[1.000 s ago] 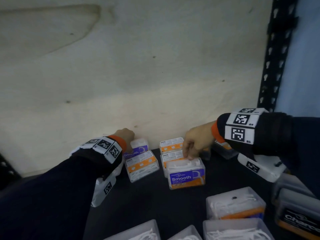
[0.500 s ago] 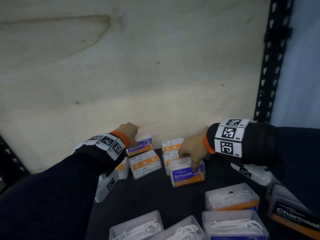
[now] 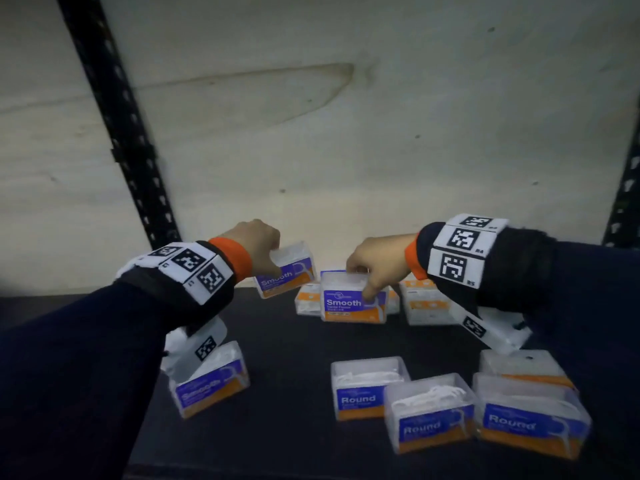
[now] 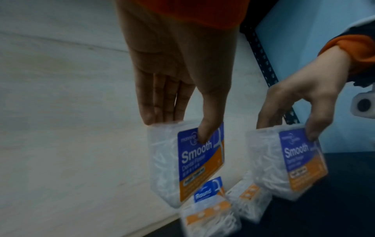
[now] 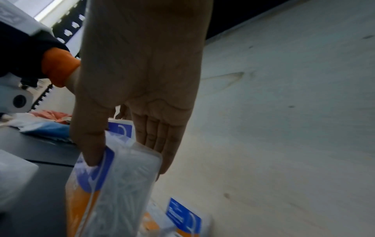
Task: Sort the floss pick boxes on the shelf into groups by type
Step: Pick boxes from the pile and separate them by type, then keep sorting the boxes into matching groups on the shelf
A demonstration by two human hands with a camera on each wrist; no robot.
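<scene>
Boxes of floss picks, one in each hand, both lifted off the dark shelf [image 3: 287, 344]. Left hand [image 3: 258, 242] pinches the left box [image 3: 287, 271] by its top, thumb on the front label, fingers [image 4: 162, 102] behind; the box tilts, at about 11 o'clock from shelf centre near the wooden back board [image 3: 346, 133]. Right hand [image 3: 377, 261] grips the right box [image 3: 351, 301] the same way, thumb on the label corner, at about 12 o'clock.

Handling, as a judgement: clear thin plastic, stiff walls, light, filled with loose white picks that likely shift when tipped. Smooth sides could slip, so a front-and-back pinch near the lid looks right. Squeezing hard may pop the lid.

Writing: both held boxes read "Smooth" on a blue-and-orange label, smaller lines beneath blurred. Another Smooth box [image 3: 211, 382] sits at 8 o'clock, partly under the left wrist. Three Round boxes [image 3: 429, 417] cluster at 4 to 5 o'clock. Orange-and-white boxes [image 3: 424, 301] at the back, text unreadable. Brand logo too small to read.
</scene>
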